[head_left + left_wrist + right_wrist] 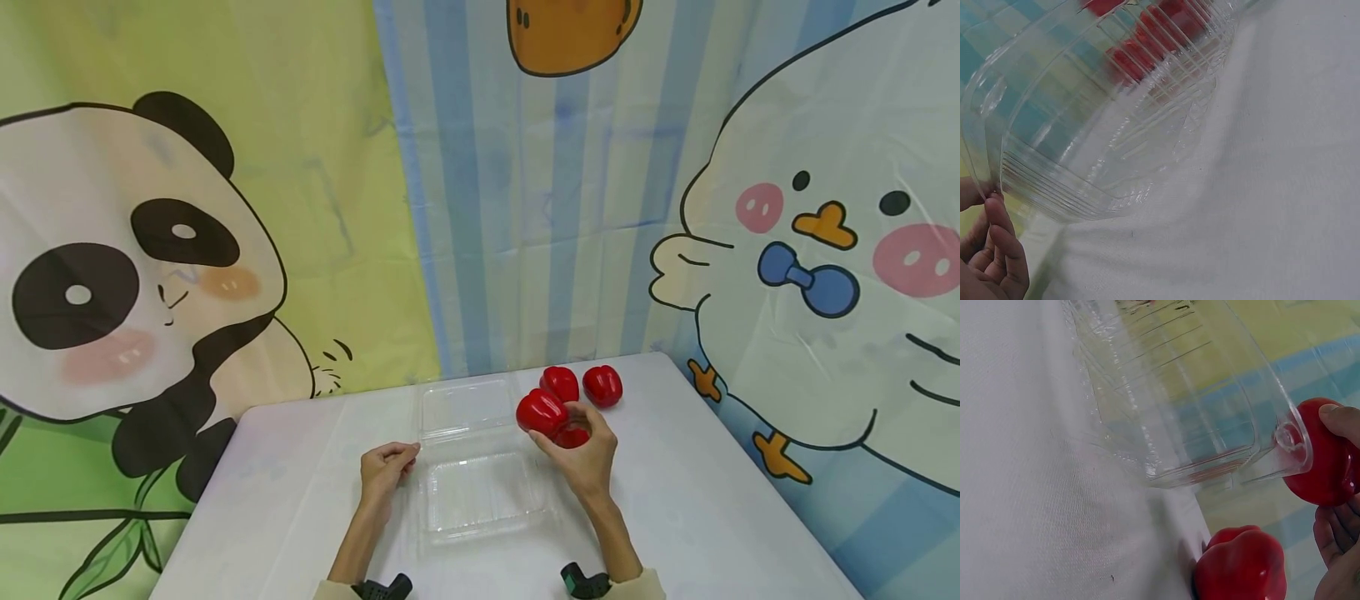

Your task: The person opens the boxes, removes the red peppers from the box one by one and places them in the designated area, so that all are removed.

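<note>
A clear plastic clamshell container (483,496) lies unfolded on the white table, its lid half (467,408) toward the back. At its left edge, near the fold, my left hand (388,473) pinches the rim between thumb and fingers. My right hand (588,454) grips a glossy red bell pepper (1322,456) beside the container's right edge. In the head view that pepper (542,411) is just off the lid's right side. More red shows between thumb and fingers; whether it is another pepper I cannot tell.
Two more red bell peppers stand behind the right hand: one pepper (559,382) close to the held one, another pepper (602,386) farther right. The white table (697,500) ends at a cartoon-printed curtain (495,208) at the back.
</note>
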